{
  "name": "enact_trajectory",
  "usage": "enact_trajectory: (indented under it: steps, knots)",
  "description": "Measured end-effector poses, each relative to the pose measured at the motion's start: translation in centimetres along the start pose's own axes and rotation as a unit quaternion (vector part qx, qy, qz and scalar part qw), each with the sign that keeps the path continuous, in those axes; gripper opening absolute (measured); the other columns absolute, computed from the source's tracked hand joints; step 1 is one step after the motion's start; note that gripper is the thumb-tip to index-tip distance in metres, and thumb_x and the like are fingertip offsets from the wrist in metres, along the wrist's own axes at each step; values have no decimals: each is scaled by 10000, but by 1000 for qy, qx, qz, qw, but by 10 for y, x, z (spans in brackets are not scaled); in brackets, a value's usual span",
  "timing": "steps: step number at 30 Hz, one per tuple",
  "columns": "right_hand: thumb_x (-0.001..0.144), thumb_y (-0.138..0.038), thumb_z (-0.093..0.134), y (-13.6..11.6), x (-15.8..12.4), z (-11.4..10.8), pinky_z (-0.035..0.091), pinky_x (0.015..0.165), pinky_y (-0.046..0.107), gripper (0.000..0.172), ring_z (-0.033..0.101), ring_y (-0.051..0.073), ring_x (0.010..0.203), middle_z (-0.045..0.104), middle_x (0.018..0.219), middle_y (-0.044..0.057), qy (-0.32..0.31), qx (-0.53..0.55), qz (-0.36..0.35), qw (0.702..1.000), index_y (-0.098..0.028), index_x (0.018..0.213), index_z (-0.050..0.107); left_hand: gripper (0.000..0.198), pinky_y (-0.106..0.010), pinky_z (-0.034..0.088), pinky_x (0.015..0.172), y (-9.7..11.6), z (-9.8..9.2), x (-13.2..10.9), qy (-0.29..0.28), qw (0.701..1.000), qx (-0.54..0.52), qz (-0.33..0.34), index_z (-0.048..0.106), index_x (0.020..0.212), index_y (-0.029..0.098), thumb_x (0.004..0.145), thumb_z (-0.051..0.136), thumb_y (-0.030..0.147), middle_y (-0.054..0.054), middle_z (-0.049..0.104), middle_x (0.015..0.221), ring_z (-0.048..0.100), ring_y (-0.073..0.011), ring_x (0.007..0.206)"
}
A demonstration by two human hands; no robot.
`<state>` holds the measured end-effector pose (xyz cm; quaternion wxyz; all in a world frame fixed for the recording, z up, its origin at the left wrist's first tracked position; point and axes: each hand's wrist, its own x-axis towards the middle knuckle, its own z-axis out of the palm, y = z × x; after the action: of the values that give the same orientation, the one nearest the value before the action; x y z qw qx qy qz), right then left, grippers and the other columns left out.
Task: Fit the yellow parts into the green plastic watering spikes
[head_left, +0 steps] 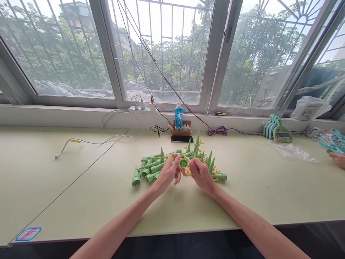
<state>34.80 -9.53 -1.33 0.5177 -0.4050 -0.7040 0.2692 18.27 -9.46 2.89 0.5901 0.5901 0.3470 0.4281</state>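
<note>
Between my hands, a green plastic watering spike (183, 163) has its round open end turned towards me. My left hand (169, 172) grips it from the left with thumb and fingers. My right hand (201, 175) is closed in a pinch just to the right of that end; whatever sits in its fingertips is hidden. Behind and left of my hands lie several more green spike bodies (152, 167) with ribbed collars. To the right, pointed green cones (211, 165) stand among small yellow plastic pieces (216, 170), partly covered by my right hand.
At the back, a blue bottle (179, 116) stands at a small cardboard box (185, 126), with a black phone (182, 139) in front. Coiled cable (217, 131) and green dustpan-like items (280, 131) are to the right. Another person's hand (336, 158) shows at the right edge.
</note>
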Motion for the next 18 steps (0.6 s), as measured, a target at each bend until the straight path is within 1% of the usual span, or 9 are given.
enact_trajectory:
  steps: [3, 6, 8, 12, 15, 18]
  knots:
    - [995, -520, 362, -1, 0, -1, 296, 466, 236, 383, 320, 103, 479, 382, 565, -58, -6, -4, -5, 1000, -217, 771, 428, 490, -206, 371, 360, 2, 0, -1, -12, 1000, -9, -20, 397, 1137, 208, 889, 474, 624, 24, 624, 643, 463, -86, 335]
    - [998, -518, 353, -3, 0, -1, 296, 470, 237, 383, 325, 104, 481, 379, 569, -58, -8, -8, -8, 1000, -216, 776, 431, 524, -214, 376, 365, 3, -1, -1, -11, 1000, -14, -22, 397, 1178, 211, 869, 510, 619, 14, 646, 692, 485, -90, 350]
    - [1002, -514, 346, -3, 0, -1, 302, 476, 237, 379, 336, 105, 480, 389, 575, -57, -11, -11, -13, 1000, -215, 787, 437, 522, -213, 373, 366, 2, -2, -1, -11, 1000, -12, -19, 398, 1181, 211, 866, 525, 607, 30, 629, 644, 473, -92, 343]
    - [1006, -511, 333, -4, 0, -1, 318, 486, 242, 365, 357, 109, 477, 394, 578, -58, -13, -18, -17, 1000, -216, 824, 448, 471, -209, 377, 385, 0, -3, -1, -15, 1000, 7, -10, 417, 1140, 198, 885, 518, 579, 79, 515, 447, 440, -105, 329]
    - [1008, -509, 328, -3, 0, -1, 318, 483, 245, 353, 361, 113, 473, 375, 577, -61, -16, -22, -16, 1000, -218, 848, 449, 426, -207, 380, 391, 0, -3, -2, -13, 1000, 17, 4, 416, 1137, 197, 905, 509, 541, 84, 494, 421, 434, -106, 335]
    - [1012, -495, 324, -3, 1, -1, 318, 486, 247, 341, 361, 113, 471, 366, 579, -62, -20, -30, -14, 999, -219, 851, 444, 390, -193, 359, 374, 0, -2, -2, -6, 999, 25, 19, 413, 1136, 204, 908, 526, 499, 91, 482, 451, 448, -104, 344]
